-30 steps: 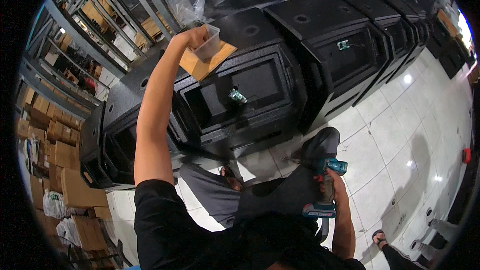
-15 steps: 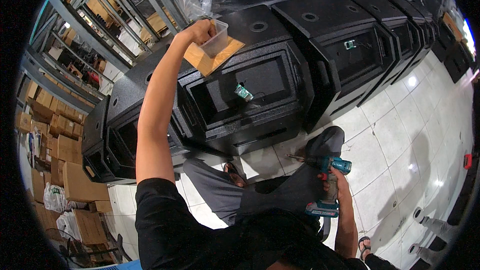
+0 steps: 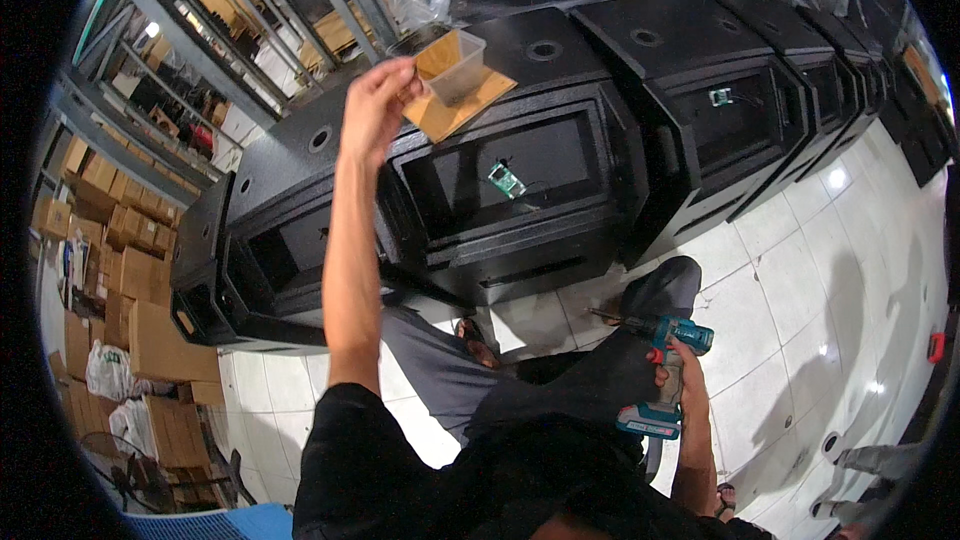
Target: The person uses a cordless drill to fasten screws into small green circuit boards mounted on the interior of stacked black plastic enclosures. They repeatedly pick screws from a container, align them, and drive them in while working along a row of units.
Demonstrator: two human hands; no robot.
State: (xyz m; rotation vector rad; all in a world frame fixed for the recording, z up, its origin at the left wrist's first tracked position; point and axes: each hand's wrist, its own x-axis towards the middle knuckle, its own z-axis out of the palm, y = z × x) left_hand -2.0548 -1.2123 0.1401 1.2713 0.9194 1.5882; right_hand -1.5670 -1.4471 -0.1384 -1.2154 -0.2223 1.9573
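My left hand [image 3: 378, 105] is beside a clear plastic container [image 3: 462, 68], its fingers curled into a pinch; anything between them is too small to make out. The container stands on a flat brown wooden board [image 3: 468, 112], which lies on top of a black speaker cabinet [image 3: 545, 270]. Inside that cabinet's open front rests a small green circuit board [image 3: 507, 180] with thin wires. Down at the right, my right hand [image 3: 683, 372] grips a teal cordless drill [image 3: 665, 340] by its handle, the bit pointing left above my leg.
More black cabinets [image 3: 655, 60] stand in a row to both sides, one holding another green circuit board [image 3: 720, 97]. Cardboard boxes [image 3: 165, 350] are stacked at the left, below metal framing [image 3: 165, 15]. White floor tiles [image 3: 770, 280] stretch right, where another person's feet [image 3: 835, 450] show.
My left hand has come out of the plastic container and moved left and toward me, fingers pinched. The drill stays in my right hand. The view has shifted slightly.
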